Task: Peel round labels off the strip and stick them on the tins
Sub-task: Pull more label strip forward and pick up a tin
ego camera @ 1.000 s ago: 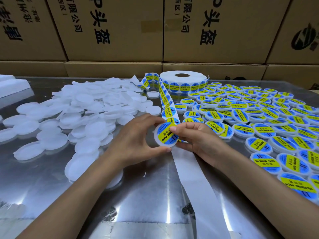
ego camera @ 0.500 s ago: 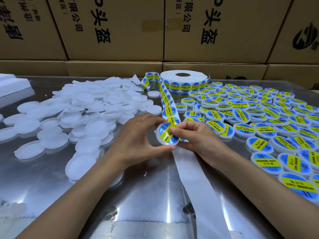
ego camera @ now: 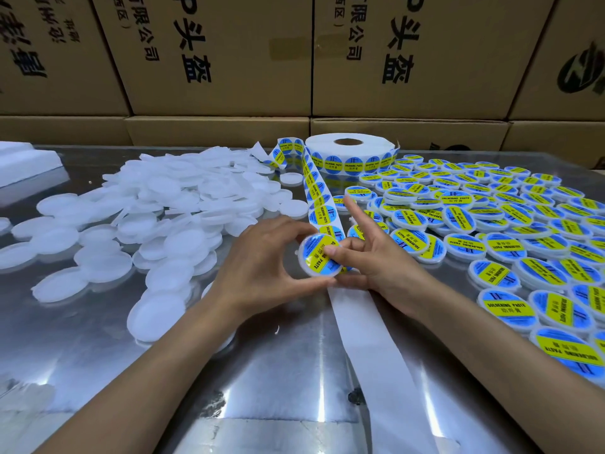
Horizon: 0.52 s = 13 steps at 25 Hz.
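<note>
My left hand (ego camera: pixel 262 267) holds a round white tin (ego camera: pixel 317 257) tilted toward me, with a blue and yellow label on its face. My right hand (ego camera: pixel 376 257) touches the tin too: its thumb presses on the label, and its index finger points up and away. The label strip (ego camera: pixel 319 194) runs from the roll (ego camera: pixel 350 155) at the back down to my hands. Bare white backing (ego camera: pixel 370 348) trails on toward the near table edge. Unlabelled white tins (ego camera: pixel 183 204) lie heaped on the left. Labelled tins (ego camera: pixel 474 204) cover the right side.
The table top (ego camera: pixel 98 355) is shiny metal with glare. Cardboard boxes (ego camera: pixel 229 60) form a wall along the far edge. A white foam block (ego camera: pixel 23 158) sits at the far left. Labelled tins reach to the near right edge.
My right index finger has lifted off the tin and now points upward, while the thumb stays pressed on the label. The tin has barely moved in my left hand.
</note>
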### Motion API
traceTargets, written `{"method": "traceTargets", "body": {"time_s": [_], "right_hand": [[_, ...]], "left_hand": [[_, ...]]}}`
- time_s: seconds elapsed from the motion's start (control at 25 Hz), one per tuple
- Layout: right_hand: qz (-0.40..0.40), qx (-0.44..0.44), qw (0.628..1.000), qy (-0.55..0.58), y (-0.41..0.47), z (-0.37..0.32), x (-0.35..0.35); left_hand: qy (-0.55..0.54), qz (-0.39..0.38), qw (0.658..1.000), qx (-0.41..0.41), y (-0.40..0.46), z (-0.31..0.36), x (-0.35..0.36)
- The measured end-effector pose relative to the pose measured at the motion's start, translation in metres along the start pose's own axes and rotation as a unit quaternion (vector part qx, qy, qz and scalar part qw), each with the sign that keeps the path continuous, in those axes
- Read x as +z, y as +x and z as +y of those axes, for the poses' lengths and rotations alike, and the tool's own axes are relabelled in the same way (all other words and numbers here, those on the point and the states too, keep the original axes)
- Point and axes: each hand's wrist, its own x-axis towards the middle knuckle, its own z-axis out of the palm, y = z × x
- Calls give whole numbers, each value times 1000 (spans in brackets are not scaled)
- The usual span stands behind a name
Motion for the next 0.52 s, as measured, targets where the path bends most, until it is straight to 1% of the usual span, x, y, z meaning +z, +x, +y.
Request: {"method": "traceTargets", "body": {"time_s": [0.12,0.2,0.24,0.4,0.52], "right_hand": [[-28,12,999,-32,-1,0,1],[-62,-12,995,-78,-2,0,5],[-65,-28,993,-97,-3,-1,7],[-23,-55,988,-145,-1,3,7],[7,-47,990,-135,2,4,10]], "left_hand": [[-15,24,1000,5,2,1,0],[-15,30,999,15,2,4,0],[-11,29,999,22,2,6,0],[7,33,999,31,0,13,4],[-5,40,999,25,1,14,5]]}}
